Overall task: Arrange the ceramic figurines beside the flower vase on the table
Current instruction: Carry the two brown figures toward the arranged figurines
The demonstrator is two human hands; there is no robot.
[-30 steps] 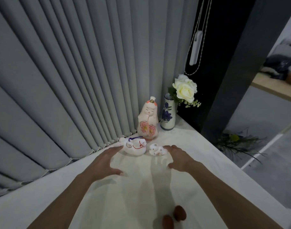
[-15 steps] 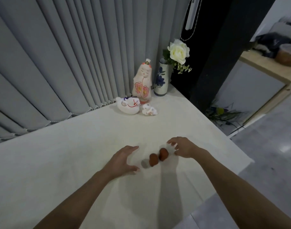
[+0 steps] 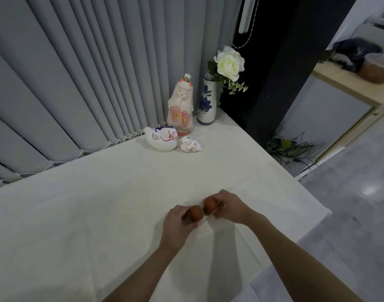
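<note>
head view looks down, table (image 3: pixel 99 214) close.

Both forearms are bare to the frame edge, hands (image 3: pixel 208 214) ungloved and without rings.

Left hand (image 3: pixel 177 221): forearm bare, entering from the lower edge and angled up to the right; fingers curled, thumb and fingertips closed around a small brown figurine (image 3: pixel 196 213). Right hand (image 3: pixel 230 207): forearm bare, entering from the lower right and angled up to the left; fingers bent, closed around a second brown figurine (image 3: pixel 209 205). Hands close together, knuckles up.
</note>
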